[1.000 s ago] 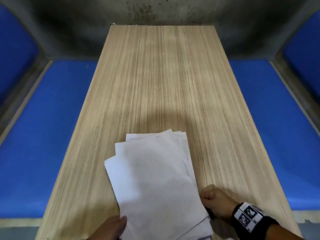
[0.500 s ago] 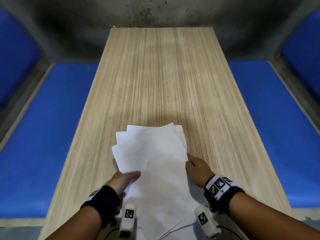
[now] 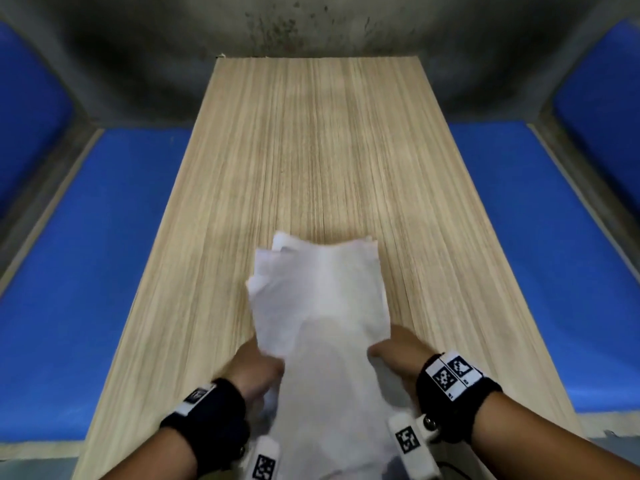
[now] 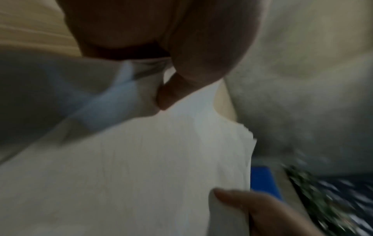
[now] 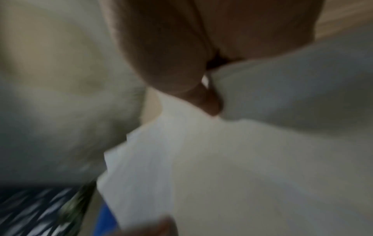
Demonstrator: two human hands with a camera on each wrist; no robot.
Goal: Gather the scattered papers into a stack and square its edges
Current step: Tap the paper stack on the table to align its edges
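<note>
A loose stack of white papers (image 3: 318, 299) is held up over the near part of the wooden table (image 3: 311, 150), its far corners still fanned out at the upper left. My left hand (image 3: 256, 365) grips the stack's left edge and my right hand (image 3: 398, 351) grips its right edge. In the blurred left wrist view, my left thumb (image 4: 181, 79) lies on the papers (image 4: 141, 167), and the right hand's thumb (image 4: 252, 206) pinches the opposite edge. In the right wrist view, my right thumb (image 5: 201, 95) presses on the sheets (image 5: 242, 159).
Blue padded benches run along the table's left (image 3: 104, 271) and right (image 3: 554, 271) sides. A stained grey wall (image 3: 311, 22) closes off the far end. The far half of the tabletop is bare wood.
Both hands have slid forward along the stack's sides and taken hold of it. The sheets have drawn closer together and their far end has risen from the table.
</note>
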